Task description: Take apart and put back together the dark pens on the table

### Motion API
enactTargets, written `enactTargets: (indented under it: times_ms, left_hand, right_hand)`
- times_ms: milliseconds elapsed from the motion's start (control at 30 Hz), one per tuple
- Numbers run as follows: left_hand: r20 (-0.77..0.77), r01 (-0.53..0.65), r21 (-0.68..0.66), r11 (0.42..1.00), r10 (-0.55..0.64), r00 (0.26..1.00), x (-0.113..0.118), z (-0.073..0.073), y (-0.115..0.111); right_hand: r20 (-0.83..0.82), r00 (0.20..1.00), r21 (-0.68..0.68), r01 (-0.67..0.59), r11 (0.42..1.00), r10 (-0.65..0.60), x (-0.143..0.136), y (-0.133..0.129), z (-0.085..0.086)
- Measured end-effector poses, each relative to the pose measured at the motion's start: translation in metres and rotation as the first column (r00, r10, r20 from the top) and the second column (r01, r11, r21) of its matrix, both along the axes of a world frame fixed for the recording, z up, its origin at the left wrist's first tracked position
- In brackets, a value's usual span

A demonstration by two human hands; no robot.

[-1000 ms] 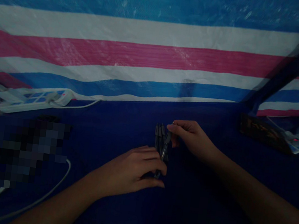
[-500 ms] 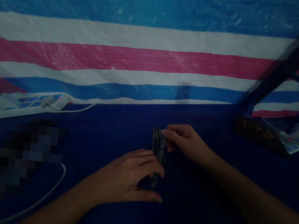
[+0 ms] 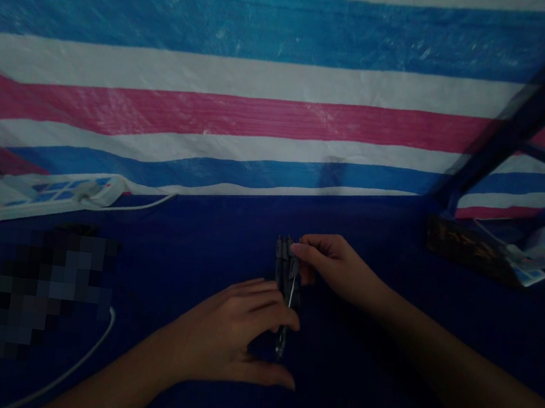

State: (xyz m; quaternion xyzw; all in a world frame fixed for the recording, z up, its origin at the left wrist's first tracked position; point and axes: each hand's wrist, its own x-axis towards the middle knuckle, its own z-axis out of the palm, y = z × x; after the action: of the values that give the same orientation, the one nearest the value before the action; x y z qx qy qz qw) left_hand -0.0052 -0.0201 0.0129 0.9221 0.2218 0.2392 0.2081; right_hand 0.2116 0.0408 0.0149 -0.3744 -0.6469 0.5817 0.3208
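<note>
A small bundle of dark pens [image 3: 283, 265] lies lengthwise on the blue tabletop [image 3: 209, 236], clip ends pointing away from me. My right hand [image 3: 328, 257] pinches a pen at the far right end of the bundle with thumb and fingertips. One pen's clear, shiny tip [image 3: 279, 347] sticks out toward me beyond the others. Across the near part of the pens, my left hand [image 3: 243, 319] rests its fingers, while its thumb is stretched well apart from them. Those fingers partly cover the pens, so their exact number cannot be made out.
On the left, a white power strip [image 3: 55, 194] with a cable [image 3: 111, 323] nearby sits behind a pixelated dark object [image 3: 37, 294]. To the right are a dark patterned box-like item [image 3: 470, 248], plugs [image 3: 538, 263] and a blue slanted post [image 3: 504, 136]. A striped plastic sheet [image 3: 267, 84] hangs behind.
The view has tilted up slightly, so everything sits a little lower. Both hands keep nearly the same places on the pens; the fingers barely shift.
</note>
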Motion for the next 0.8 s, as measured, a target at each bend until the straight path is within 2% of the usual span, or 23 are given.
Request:
enactTargets:
  times_ms: [433,567,700,767,800]
  left_hand:
    - [0.005,-0.018,-0.016,1.000,0.018,1.000,0.003,-0.001,-0.001]
    - [-0.036,-0.046,-0.060,0.997,0.043,0.998,0.004,-0.001,-0.002]
    - [-0.059,-0.076,-0.064,0.995,0.073,0.996,0.001,-0.001,-0.001]
    - [-0.086,-0.122,-0.072,0.990,0.116,0.989,-0.002,0.000,0.002]
    - [-0.112,-0.152,-0.083,0.985,0.143,0.983,-0.005,0.000,0.003]
  right_hand:
    - [-0.014,1.000,-0.001,0.000,1.000,0.000,-0.001,0.001,-0.006]
    - [-0.011,1.000,-0.008,0.002,1.000,-0.002,-0.002,0.002,-0.008]
    - [0.112,0.993,0.100,0.031,0.994,-0.043,0.001,0.002,0.000]
    - [0.261,0.953,0.232,0.093,0.968,-0.154,0.005,0.002,0.006]
    - [0.366,0.908,0.303,0.093,0.948,-0.206,0.007,0.003,0.008]
